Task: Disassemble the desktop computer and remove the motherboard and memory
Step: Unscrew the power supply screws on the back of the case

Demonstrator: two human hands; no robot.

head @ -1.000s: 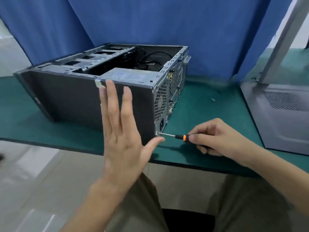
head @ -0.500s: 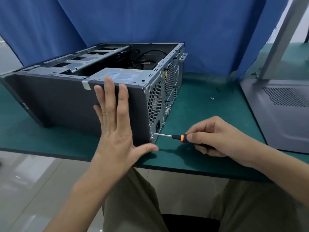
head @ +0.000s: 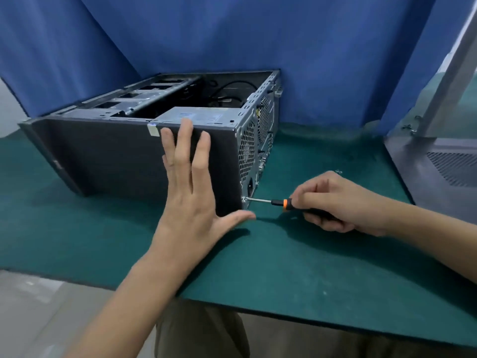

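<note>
Your left hand (head: 192, 192) lies flat, fingers spread, against the dark side panel of the computer case (head: 124, 156), which lies open-topped on the green mat (head: 296, 275). Your right hand (head: 338, 202) is closed around the screwdriver (head: 273, 202), its tip at the lower rear corner, seemingly on a screw. A grey side panel (head: 444, 171) stands well apart at right.

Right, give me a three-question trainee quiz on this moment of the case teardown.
1. True or false: the left hand lies flat against the computer case.
2. Which hand holds the screwdriver? A left, B right.
3. Fill in: the screwdriver tip meets the case's rear panel at its lower ____ corner.

Key: 1 true; 2 B; 3 near.
</note>
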